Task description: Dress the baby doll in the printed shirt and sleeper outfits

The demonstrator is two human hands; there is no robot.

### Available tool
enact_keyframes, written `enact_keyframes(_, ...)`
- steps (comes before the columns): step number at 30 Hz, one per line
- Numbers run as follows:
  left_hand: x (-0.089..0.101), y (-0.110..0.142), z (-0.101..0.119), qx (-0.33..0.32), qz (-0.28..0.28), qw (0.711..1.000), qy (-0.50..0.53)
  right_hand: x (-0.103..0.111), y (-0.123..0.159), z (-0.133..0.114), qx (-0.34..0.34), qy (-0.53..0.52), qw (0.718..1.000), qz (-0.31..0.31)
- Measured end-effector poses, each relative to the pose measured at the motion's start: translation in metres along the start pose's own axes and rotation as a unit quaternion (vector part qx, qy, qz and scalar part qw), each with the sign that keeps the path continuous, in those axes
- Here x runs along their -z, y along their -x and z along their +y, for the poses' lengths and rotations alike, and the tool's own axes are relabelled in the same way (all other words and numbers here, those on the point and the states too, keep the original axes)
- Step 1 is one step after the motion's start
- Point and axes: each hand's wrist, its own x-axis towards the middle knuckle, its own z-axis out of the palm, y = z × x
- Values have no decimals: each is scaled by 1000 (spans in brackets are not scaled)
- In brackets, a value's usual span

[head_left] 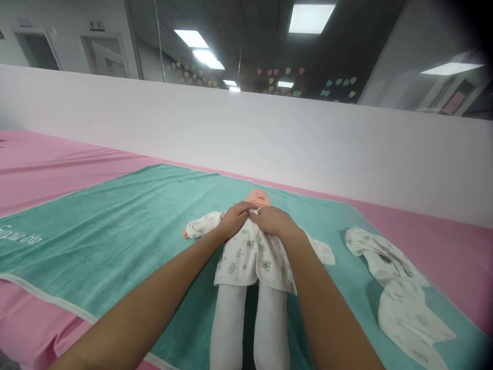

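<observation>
On its back lies a baby doll (258, 196), its head toward the wall and its legs (228, 324) toward me. It wears a white baby jacket (250, 252) printed with small animals and green dots. My left hand (235, 218) and my right hand (271, 220) meet at the jacket's neckline, just below the doll's chin. The fingers of both hands are closed on the jacket's front edges at the top. Below the hands the two front edges hang together down the middle. The doll's left-side sleeve ends in a small visible hand; the other sleeve (323, 252) shows no hand.
A teal towel (127, 221) with white edging lies under the doll on a pink cover (69, 159). Crumpled printed baby pants (404, 298) lie to the right. Behind stands a low white wall (231, 133) with a mirror or glass (269, 46) above it.
</observation>
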Motion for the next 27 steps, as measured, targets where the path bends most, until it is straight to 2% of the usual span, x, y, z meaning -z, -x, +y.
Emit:
enact_keyframes(19,1,-1,5,34,-2,999,-4,4,4,-2,-2,0,1000,-26)
enact_keyframes(27,0,1,1,25,6,1000,-4,5,4,0,8,-10,999,-36)
